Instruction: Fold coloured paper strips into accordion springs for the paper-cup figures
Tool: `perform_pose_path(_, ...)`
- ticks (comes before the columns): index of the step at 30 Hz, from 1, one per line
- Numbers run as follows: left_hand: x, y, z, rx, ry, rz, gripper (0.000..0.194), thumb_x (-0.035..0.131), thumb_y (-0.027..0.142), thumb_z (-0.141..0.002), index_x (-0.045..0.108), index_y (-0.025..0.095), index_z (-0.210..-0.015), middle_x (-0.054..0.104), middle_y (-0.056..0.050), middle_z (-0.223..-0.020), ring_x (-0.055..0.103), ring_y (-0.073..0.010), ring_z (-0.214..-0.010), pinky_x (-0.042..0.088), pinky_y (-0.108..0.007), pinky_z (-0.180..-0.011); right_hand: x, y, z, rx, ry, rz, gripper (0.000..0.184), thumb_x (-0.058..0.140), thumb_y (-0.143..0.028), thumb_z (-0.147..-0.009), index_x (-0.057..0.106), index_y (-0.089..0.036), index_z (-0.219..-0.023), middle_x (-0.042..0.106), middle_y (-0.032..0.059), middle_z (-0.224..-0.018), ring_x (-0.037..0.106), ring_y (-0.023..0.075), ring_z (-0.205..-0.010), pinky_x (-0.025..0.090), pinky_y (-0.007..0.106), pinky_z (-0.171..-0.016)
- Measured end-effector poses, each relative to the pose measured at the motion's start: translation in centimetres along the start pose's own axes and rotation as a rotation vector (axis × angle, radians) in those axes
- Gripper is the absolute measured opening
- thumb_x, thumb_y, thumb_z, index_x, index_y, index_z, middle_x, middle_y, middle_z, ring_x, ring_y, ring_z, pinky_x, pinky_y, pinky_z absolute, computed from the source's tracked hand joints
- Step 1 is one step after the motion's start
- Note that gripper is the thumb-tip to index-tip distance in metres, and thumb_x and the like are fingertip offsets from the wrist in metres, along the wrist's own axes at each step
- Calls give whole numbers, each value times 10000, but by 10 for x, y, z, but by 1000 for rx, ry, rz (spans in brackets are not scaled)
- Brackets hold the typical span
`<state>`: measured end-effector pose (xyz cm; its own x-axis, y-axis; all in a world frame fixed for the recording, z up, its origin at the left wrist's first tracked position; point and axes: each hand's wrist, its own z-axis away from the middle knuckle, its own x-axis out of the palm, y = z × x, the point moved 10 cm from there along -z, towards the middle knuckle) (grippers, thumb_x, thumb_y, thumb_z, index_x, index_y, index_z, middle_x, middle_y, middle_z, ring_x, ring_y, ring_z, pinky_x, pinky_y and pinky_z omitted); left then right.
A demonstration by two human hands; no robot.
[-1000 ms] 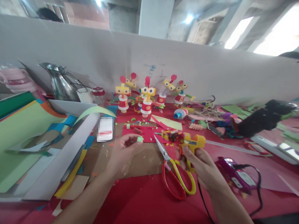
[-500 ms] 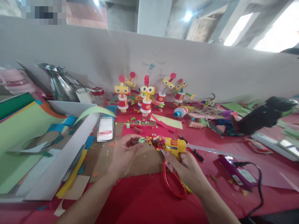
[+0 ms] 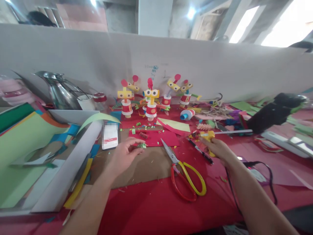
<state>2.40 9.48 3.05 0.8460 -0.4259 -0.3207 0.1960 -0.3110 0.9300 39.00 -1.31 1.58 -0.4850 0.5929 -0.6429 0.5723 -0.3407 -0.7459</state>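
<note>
Your left hand (image 3: 127,153), at the centre left of the frame, pinches a small folded green paper piece (image 3: 142,146) between thumb and fingers, above a sheet of brown cardboard (image 3: 135,169). Your right hand (image 3: 218,148), at the centre right, is closed around the yellow glue gun (image 3: 207,134). The gun's nozzle end, coated in red and dark residue, points to the left of the frame; a pale glue stick (image 3: 234,132) projects from its rear toward the right. Whether the gun's weight rests on the red surface (image 3: 137,212) cannot be told.

Between your hands, right of centre, lie scissors (image 3: 174,158) with one red and one yellow handle, their blades pointing to the upper left. A black pen (image 3: 200,151) lies obliquely just below the glue gun. Beyond your left hand, a red paper sheet (image 3: 160,138) bears a small dark red coil (image 3: 143,134) and green scraps.

In the upper centre, a group of paper-cup figures (image 3: 151,110) with yellow heads stands before a pale partition (image 3: 97,58); to their right, a similar cup body (image 3: 187,114) lies on its side. At the left of your view, a white-walled box (image 3: 66,166) holds coloured paper; a phone (image 3: 111,143), its display partly pixelated, lies beside it.
</note>
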Motion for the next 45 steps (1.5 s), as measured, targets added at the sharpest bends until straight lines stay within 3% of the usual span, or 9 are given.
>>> perform_pose_path(5, -33, 8, -2, 112, 1, -612, 213, 557, 175, -781, 673, 236, -950, 663, -60, -947, 601, -200, -815, 454, -341, -771, -11, 19, 4, 132, -21, 337, 336, 631, -408, -721, 559, -161, -505, 579, 167, -643, 562, 258, -705, 305, 383, -597)
perform_pose_path(7, -34, 4, -3, 102, -45, -698, 202, 536, 180, -800, 666, 229, -947, 657, -58, -939, 597, -199, -819, 448, -328, -761, -19, 6, 13, 114, 47, 464, 300, 574, -403, -772, 641, -121, -695, 591, 251, -873, 555, 318, -853, 310, 412, -638)
perform_pose_path(9, -27, -2, -3, 107, -119, -739, 211, 504, 173, -820, 667, 222, -944, 649, -62, -962, 593, -206, -864, 440, -326, -779, -18, -29, 25, -50, 146, 612, 335, 507, -393, -828, 650, -111, -937, 576, 252, -1016, 544, 318, -920, 343, 409, -679)
perform_pose_path(14, -2, -18, -2, 105, -246, -800, 263, 454, 126, -822, 688, 193, -924, 634, -84, -961, 588, -208, -874, 431, -328, -793, 53, -125, 64, -495, -35, 259, 201, 516, -325, -855, 636, -168, -891, 613, 81, -876, 568, 172, -739, 426, 306, -701)
perform_pose_path(18, 9, -28, -2, 87, -273, -836, 303, 453, 103, -808, 667, 198, -999, 641, -100, -991, 587, -222, -901, 426, -341, -809, 116, -164, 93, -594, -225, 153, 139, 505, -237, -857, 628, -174, -879, 616, 69, -916, 563, 140, -699, 421, 267, -651)
perform_pose_path(23, 10, -35, -3, 16, -267, -858, 241, 526, 125, -775, 643, 212, -966, 675, -83, -911, 605, -235, -853, 433, -332, -739, 148, -164, 116, -658, -311, 132, 143, 487, -163, -854, 628, -176, -875, 624, 57, -884, 562, 145, -724, 394, 248, -629)
perform_pose_path(33, 15, -30, -2, 27, -306, -824, 292, 467, 94, -791, 726, 198, -877, 670, -91, -951, 614, -196, -831, 450, -313, -772, 160, -162, 133, -763, -387, 116, 186, 463, -179, -886, 648, -170, -865, 631, 56, -864, 573, 154, -763, 416, 265, -677)
perform_pose_path(40, 2, -30, -4, -21, -164, -899, 189, 584, 173, -749, 735, 245, -837, 725, -61, -826, 627, -231, -749, 450, -346, -711, 166, -160, 138, -771, -417, 131, 214, 437, -197, -904, 648, -159, -905, 642, 70, -906, 584, 168, -827, 436, 287, -728)
perform_pose_path(45, 5, -37, -6, 3, -197, -839, 194, 566, 147, -741, 738, 237, -747, 723, -52, -827, 632, -216, -773, 462, -331, -731, 167, -161, 139, -774, -433, 119, 186, 459, -183, -892, 644, -169, -898, 645, 64, -914, 590, 170, -843, 442, 284, -746)
